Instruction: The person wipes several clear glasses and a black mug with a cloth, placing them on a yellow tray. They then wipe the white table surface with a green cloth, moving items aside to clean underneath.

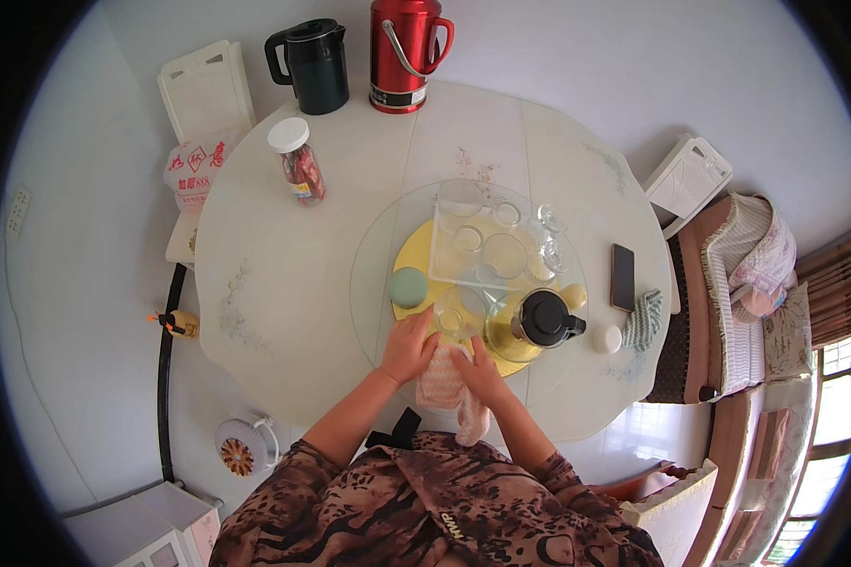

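Note:
A pink and white striped cloth (443,379) hangs between my two hands at the near edge of the glass turntable (372,319). My left hand (408,347) is at the left side of a clear glass bowl or cup (459,312), with its thumb by the cloth. My right hand (480,372) grips the cloth below the right side of that glass. Right of the hands stands a glass pitcher with a black lid (544,317). A round green object (408,287) sits to the left. Several clear glasses (505,256) stand on a clear tray (432,248) beyond.
A jar with a white lid (301,166), a dark kettle (318,67) and a red thermos (401,64) stand farther back. To the right are a phone (622,277), a green striped cloth (642,322), a white round object (607,339) and a yellowish round one (574,296).

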### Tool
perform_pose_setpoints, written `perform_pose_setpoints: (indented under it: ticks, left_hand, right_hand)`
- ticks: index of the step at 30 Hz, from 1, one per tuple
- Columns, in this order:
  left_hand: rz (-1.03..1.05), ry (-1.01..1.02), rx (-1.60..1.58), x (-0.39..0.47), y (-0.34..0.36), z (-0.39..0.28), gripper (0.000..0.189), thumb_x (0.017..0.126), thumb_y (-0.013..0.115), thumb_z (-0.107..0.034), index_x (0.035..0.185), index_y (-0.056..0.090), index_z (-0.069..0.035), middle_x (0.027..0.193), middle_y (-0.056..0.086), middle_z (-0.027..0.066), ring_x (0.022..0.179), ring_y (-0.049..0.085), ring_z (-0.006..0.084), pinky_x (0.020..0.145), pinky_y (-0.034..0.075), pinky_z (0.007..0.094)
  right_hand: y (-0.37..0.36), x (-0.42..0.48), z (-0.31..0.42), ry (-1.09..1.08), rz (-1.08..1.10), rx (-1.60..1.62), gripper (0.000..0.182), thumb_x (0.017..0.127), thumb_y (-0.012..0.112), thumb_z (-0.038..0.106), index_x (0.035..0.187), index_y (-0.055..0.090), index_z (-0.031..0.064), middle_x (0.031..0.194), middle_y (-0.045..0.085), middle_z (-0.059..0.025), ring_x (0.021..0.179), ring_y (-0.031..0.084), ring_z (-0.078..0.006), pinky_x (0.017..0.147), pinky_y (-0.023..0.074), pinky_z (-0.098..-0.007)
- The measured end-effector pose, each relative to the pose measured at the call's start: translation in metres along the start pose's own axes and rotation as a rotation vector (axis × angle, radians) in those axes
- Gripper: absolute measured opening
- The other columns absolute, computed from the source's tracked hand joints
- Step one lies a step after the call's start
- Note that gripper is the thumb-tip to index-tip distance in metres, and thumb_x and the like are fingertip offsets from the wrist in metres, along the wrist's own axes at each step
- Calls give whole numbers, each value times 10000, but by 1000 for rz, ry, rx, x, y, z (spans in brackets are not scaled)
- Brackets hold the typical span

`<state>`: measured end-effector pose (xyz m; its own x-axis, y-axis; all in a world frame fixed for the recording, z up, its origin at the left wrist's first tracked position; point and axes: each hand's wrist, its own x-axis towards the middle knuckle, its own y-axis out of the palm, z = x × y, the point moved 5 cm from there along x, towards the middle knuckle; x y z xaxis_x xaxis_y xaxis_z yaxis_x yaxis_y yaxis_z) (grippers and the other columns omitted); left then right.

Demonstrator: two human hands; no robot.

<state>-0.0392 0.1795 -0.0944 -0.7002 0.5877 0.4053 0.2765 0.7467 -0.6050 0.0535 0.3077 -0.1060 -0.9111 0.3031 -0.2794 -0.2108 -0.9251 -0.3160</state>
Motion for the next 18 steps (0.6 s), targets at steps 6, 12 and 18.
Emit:
perform_pose_setpoints:
  ticks: [6, 12, 18]
  left_hand:
    - [-37, -39, -1, 2, 1, -2, 455, 817, 563, -133, 1236, 444, -1, 1027, 585, 159, 923, 557, 312, 779, 421, 408]
    - [-115, -69, -64, -3, -1, 0, 346, 792, 557, -59, 1130, 502, -11, 985, 585, 155, 897, 556, 323, 739, 441, 398]
    - [-216, -45, -153, -44, -21, -7, 147, 743, 535, 55, 862, 564, -26, 886, 609, 123, 812, 566, 310, 686, 452, 375]
  right_hand:
    - [0, 1, 0, 20, -14, -9, 583, 877, 553, 255, 1362, 317, 37, 1095, 574, -190, 980, 557, -223, 843, 430, -313]
    - [-3, -5, 2, 40, -44, -44, 514, 878, 560, 274, 1290, 410, 6, 1062, 596, -164, 935, 561, -182, 833, 436, -304]
    - [-2, -25, 9, 163, 136, 56, 411, 908, 519, 276, 1186, 511, -28, 1081, 599, -132, 972, 541, -163, 862, 428, -302]
